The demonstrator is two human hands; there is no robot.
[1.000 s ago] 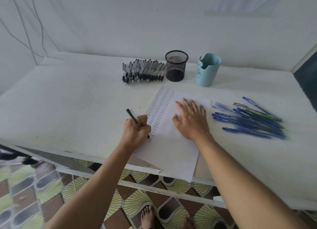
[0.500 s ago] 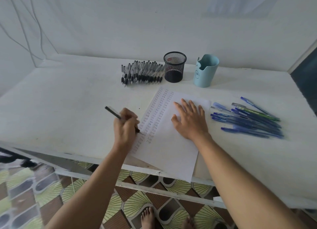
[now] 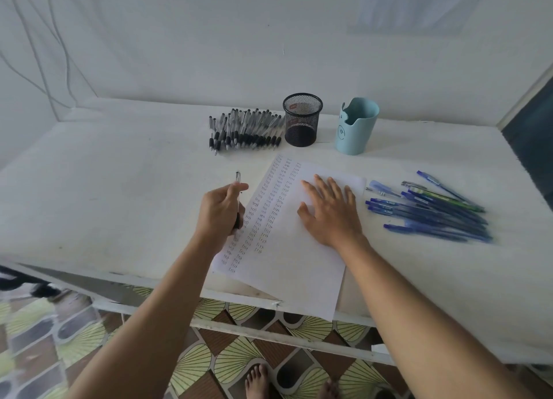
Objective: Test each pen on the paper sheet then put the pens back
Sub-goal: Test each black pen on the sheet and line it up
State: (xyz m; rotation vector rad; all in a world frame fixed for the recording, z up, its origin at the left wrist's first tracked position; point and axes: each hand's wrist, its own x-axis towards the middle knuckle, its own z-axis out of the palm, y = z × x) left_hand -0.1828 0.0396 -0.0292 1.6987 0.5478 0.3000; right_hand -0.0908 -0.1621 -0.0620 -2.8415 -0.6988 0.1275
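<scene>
The paper sheet (image 3: 287, 267) lies on the table (image 3: 119, 189) before you, your right hand (image 3: 332, 210) on it, your left hand (image 3: 220, 213) holding a pen (image 3: 238, 178) at its left edge. Behind it, left to right: pen row (image 3: 245, 129), mesh cup (image 3: 302, 120), notched cup (image 3: 356, 126). Loose pens (image 3: 428, 210) lie to its right.

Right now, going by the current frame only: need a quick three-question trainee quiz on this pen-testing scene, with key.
1. True or false: the right hand lies flat on the paper sheet.
2. Which hand holds the black pen? A) left hand B) right hand C) neither
3. Fill in: the blue pens lie loose on the table to the ___ of the sheet.
Key: 1 true; 2 A; 3 right.
</scene>
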